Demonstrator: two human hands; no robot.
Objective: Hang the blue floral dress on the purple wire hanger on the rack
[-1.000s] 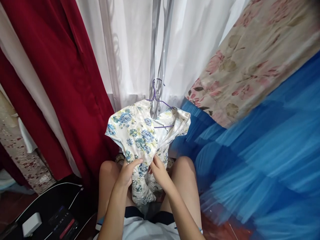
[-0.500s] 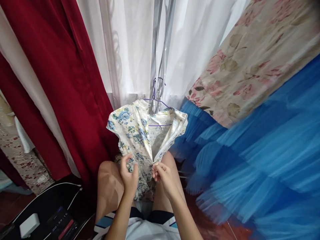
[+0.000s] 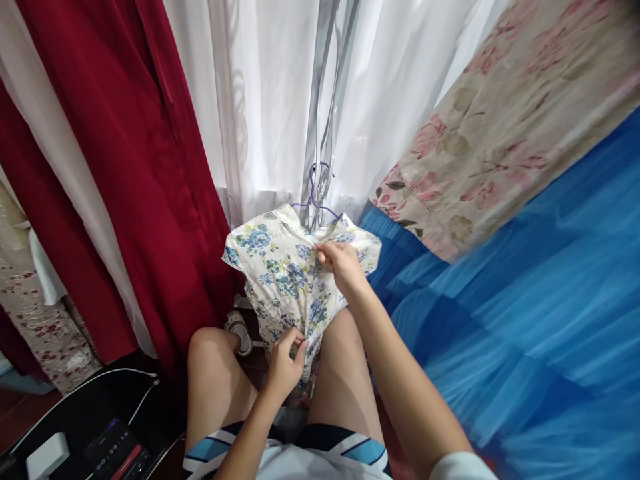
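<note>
A small white dress with blue flowers (image 3: 280,270) hangs on a purple wire hanger (image 3: 314,200) from a metal rack pole (image 3: 320,100). My left hand (image 3: 285,363) pinches the dress fabric low down, between my knees. My right hand (image 3: 340,263) is raised to the top of the dress, fingers closed on the cloth near the neckline, just under the hanger. The dress front is drawn together between the two hands.
Red garment (image 3: 135,167) hangs at left, white sheer curtain (image 3: 260,100) behind, a floral cloth (image 3: 505,127) and blue tulle (image 3: 525,300) at right. A black tray with a white charger (image 3: 47,455) and a phone (image 3: 117,453) lies on the floor at lower left.
My right hand has gone up from the lower dress opening to the neckline. The open front of the dress is now closed. My left hand stays low on the fabric.
</note>
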